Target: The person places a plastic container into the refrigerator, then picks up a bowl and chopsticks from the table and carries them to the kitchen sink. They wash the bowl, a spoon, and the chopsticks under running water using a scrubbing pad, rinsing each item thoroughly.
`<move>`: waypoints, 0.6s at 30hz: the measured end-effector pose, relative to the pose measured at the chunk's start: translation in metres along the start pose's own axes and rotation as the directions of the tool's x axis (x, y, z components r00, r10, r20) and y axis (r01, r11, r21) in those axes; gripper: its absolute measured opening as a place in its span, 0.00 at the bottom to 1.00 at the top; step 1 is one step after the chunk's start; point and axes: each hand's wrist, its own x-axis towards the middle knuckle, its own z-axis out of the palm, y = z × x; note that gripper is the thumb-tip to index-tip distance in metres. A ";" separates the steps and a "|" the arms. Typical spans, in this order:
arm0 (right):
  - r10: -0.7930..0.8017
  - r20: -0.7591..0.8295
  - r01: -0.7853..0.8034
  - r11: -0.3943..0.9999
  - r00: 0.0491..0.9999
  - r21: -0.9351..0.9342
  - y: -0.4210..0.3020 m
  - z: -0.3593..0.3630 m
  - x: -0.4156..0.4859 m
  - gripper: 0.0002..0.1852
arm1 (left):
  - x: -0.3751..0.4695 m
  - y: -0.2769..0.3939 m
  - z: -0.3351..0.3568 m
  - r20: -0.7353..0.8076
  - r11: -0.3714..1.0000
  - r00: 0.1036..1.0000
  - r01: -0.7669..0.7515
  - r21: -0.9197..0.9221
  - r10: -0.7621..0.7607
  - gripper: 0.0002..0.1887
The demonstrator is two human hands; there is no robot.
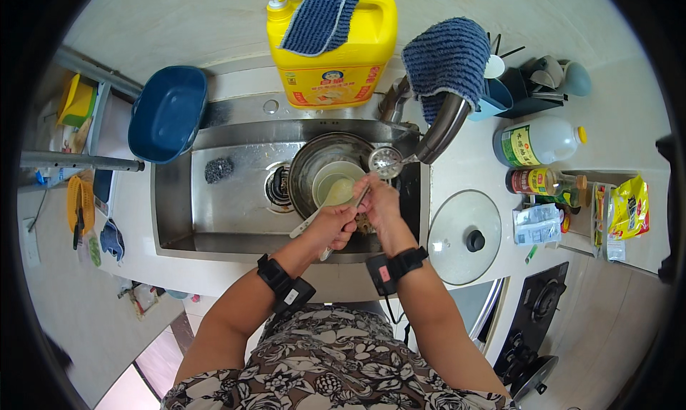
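Observation:
My left hand (336, 227) grips the handle of a metal slotted ladle (386, 162). The ladle slants up to the right, its perforated round head just below the faucet spout (442, 129). What looks like a thin water stream reaches the head. My right hand (379, 198) closes around the handle nearer the head. A pale green spoon (340, 191) lies over a light bowl (324, 178), its handle passing beside my left hand. Whether that hand also touches it, I cannot tell. The bowl sits inside a larger metal pot or basin (303, 147) in the sink (241, 217).
A dark scouring pad (218, 170) lies left of the drain (278, 187). Behind the sink stands a yellow detergent jug (332, 62). A blue basin (169, 112) is at left. To the right are a glass lid (465, 237), bottles (536, 141) and a cloth (447, 59) over the faucet.

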 end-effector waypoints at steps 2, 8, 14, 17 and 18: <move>0.011 -0.048 -0.014 0.998 0.999 -0.054 0.008 0.003 -0.009 0.10 | 0.005 -0.001 -0.005 -0.004 1.000 1.000 0.025 0.005 -0.025 0.12; 0.088 0.090 -0.051 0.937 0.992 -0.344 0.017 -0.002 -0.029 0.07 | 0.018 -0.004 -0.025 -0.010 0.987 0.999 0.048 0.152 -0.047 0.11; -0.017 0.215 0.113 0.889 0.977 -0.443 0.022 -0.006 -0.023 0.10 | 0.015 -0.016 -0.014 -0.049 0.334 0.830 -0.168 0.928 0.555 0.16; -0.074 0.169 0.147 0.867 0.983 -0.476 0.021 -0.004 -0.019 0.10 | 0.008 -0.017 -0.011 -0.074 0.275 0.798 -0.118 0.954 0.598 0.16; -0.091 0.158 0.153 0.886 0.983 -0.438 0.019 -0.002 -0.018 0.10 | 0.006 -0.017 -0.011 -0.074 0.265 0.789 -0.115 0.957 0.610 0.16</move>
